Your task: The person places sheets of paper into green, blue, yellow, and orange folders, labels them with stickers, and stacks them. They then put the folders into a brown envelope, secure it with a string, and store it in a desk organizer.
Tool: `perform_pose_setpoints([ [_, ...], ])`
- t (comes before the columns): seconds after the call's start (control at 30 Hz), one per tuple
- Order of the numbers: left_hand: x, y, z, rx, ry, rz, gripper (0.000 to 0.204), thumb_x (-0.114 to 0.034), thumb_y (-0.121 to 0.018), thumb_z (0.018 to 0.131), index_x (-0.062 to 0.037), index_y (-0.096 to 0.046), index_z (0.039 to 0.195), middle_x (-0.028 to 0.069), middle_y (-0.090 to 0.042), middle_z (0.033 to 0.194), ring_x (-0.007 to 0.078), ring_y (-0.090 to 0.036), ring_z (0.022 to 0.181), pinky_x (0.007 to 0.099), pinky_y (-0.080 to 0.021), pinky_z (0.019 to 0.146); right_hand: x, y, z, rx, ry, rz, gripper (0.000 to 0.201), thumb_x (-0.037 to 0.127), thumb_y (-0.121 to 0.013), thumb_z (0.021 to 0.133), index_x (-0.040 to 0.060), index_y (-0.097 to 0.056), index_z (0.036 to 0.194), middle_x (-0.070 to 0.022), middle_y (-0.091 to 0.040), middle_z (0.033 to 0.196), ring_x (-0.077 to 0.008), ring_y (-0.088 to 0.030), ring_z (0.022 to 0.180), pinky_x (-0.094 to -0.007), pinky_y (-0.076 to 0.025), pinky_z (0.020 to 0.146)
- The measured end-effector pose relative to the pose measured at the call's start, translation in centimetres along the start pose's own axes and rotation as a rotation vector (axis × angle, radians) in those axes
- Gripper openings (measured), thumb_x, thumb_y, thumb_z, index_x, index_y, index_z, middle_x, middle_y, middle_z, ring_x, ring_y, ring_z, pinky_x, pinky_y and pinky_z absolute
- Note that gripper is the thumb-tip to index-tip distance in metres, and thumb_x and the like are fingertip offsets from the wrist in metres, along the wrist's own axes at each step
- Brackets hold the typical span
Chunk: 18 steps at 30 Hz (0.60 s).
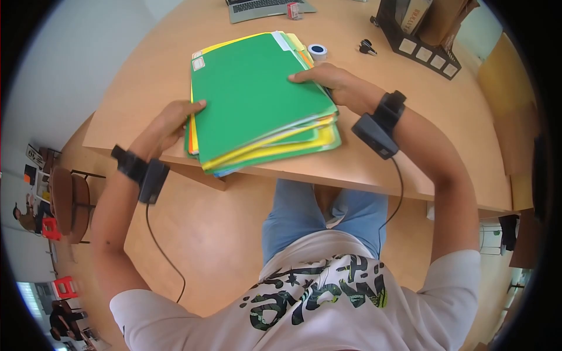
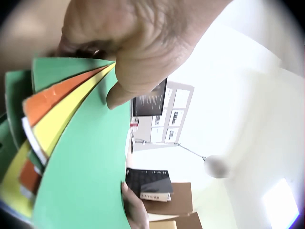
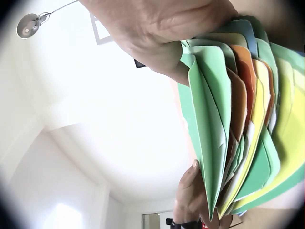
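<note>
A thick stack of file folders [image 1: 257,88], green on top with yellow, orange and white layers below, is held over the desk's front edge in the head view. My left hand [image 1: 171,121] grips its left side, thumb on the top green cover and the other fingers underneath. On the opposite side my right hand [image 1: 335,83] holds the stack the same way, thumb on top. The folders' edges lie uneven and fanned, as the right wrist view shows in the layered green, orange and yellow folders [image 3: 259,100]. White labels [image 1: 199,62] mark the top folder's far left corner.
On the wooden desk [image 1: 433,146], a roll of tape [image 1: 317,51] sits just beyond the stack, with black scissors [image 1: 367,47] to its right. A black file holder [image 1: 418,50] with papers stands at the back right. A laptop [image 1: 263,9] is at the far edge.
</note>
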<state>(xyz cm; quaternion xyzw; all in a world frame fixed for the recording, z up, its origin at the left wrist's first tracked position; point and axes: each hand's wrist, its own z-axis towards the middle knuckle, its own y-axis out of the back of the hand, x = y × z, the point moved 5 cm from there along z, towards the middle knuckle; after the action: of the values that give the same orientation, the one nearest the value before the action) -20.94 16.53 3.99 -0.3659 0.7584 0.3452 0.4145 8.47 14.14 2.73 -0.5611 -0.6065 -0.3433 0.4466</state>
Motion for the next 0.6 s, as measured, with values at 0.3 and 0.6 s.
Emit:
perform_pose_setpoints([
  [0.3,6.6,-9.5,-10.8,-0.177,-0.184,-0.159,0.046,-0.021,-0.056,0.092,-0.0001,-0.04,0.13,0.0075,-0.056,0.11,0.0155,-0.055,0.104,0.0318,-0.046,0.091,-5.1,2.2,-10.8,0.112,-0.144,0.154,0.043,0.011,-0.068,0.08,-0.0068,-0.053,0.117,-0.0184,-0.063,0.107,-0.0228,-0.066,0.09,-0.0352,-0.055,0.078],
  [0.6,5.1,-11.9,-12.6,-0.285,-0.223,-0.324,0.049,-0.019,-0.065,0.086,-0.0021,-0.04,0.124,0.0092,-0.05,0.118,0.0197,-0.05,0.111,0.0333,-0.042,0.096,-4.0,0.3,-17.0,0.059,0.214,0.207,0.05,-0.002,-0.061,0.08,-0.0011,-0.043,0.126,-0.0125,-0.058,0.111,-0.02,-0.061,0.095,-0.0319,-0.05,0.085],
])
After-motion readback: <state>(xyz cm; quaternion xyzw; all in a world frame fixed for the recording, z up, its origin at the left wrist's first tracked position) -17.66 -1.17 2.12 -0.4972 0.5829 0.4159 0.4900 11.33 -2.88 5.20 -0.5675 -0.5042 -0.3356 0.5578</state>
